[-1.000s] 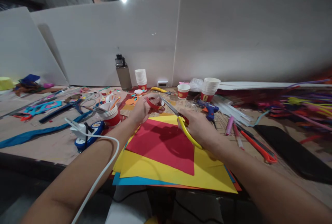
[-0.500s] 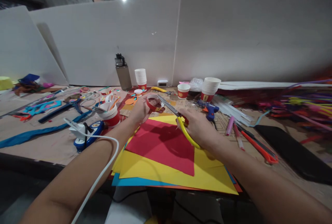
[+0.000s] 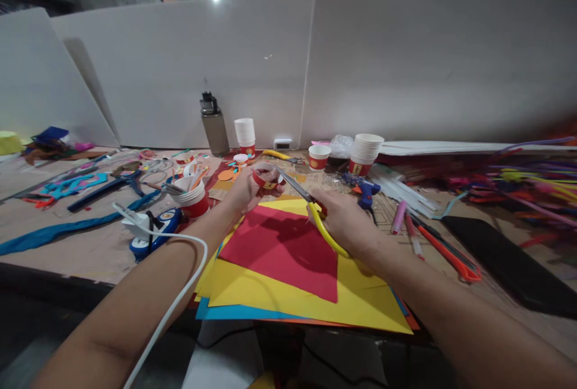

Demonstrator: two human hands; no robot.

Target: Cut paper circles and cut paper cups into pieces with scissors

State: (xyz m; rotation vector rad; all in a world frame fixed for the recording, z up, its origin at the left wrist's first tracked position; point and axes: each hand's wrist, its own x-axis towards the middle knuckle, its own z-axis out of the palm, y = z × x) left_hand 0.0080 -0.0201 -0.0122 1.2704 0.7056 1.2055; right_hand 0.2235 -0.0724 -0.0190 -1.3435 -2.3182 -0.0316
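Note:
My left hand grips a cut red and white paper cup ring above the far edge of the paper stack. Yellow-handled scissors are in my right hand, their blades pointing up and left at the ring's right side. Whether the blades touch the ring cannot be made out. Beneath both hands lies a red sheet on several yellow sheets, with a blue sheet showing below them.
Left of the sheets stand a cup of tools and a blue power strip with a white cable. Behind are a bottle and stacked cups. A glue gun, orange cutter and black case lie right.
The cup ring in my left hand has shifted very slightly left and tilted a little. My right hand and the scissors are almost unchanged.

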